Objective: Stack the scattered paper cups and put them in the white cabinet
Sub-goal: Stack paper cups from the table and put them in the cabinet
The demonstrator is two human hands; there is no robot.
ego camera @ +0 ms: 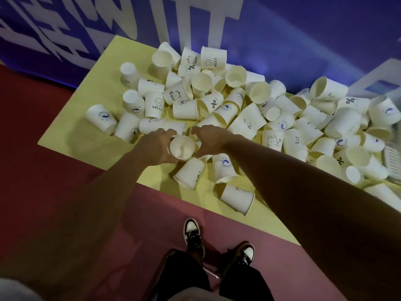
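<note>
The left hand is gripping a light, crushable paper cup, probably best held near its stiffer rim. The right hand is reaching beside it; I cannot tell its grip.

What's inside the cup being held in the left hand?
The cup in the left hand opens toward the camera: only its bare pale inside shows. The hand hides its outer wall, so any cups nested beneath cannot be seen.

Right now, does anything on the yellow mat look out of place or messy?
Yes. The paper cups lie in a loose heap on the yellow mat, most tipped on their sides, not stacked. One stray cup lies at the mat's near edge. The left hand grips a single cup.
</note>
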